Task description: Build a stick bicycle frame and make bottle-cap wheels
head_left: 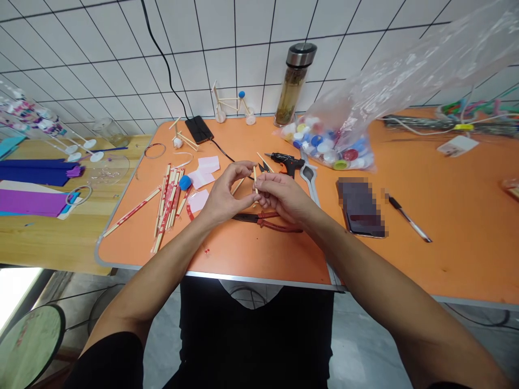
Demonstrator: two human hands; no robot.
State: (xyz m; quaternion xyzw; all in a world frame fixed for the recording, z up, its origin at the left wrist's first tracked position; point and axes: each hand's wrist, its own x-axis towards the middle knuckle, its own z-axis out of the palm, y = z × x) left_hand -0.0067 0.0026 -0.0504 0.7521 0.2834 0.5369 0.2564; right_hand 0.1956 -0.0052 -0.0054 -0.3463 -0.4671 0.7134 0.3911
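Note:
Above the orange table, a short piece of wooden stick (255,177) stands nearly upright between my two hands. My left hand (227,193) curves around it, with the index finger at its top end and the thumb near its lower end. The thumb and fingers of my right hand (283,195) pinch the same piece from the right. Red-handled pliers (279,222) lie on the table just below my hands. A black glue gun (286,161) rests behind my right hand. Dark blades (263,168) and other sticks show partly behind my fingers.
Paper-wrapped chopsticks (168,202), a blue bottle cap (185,182) and pink paper notes (201,175) lie left. A bag of caps (328,143), a tea bottle (292,84) and a stick model (231,104) are at the back. A phone (360,208) and pen (409,218) lie right.

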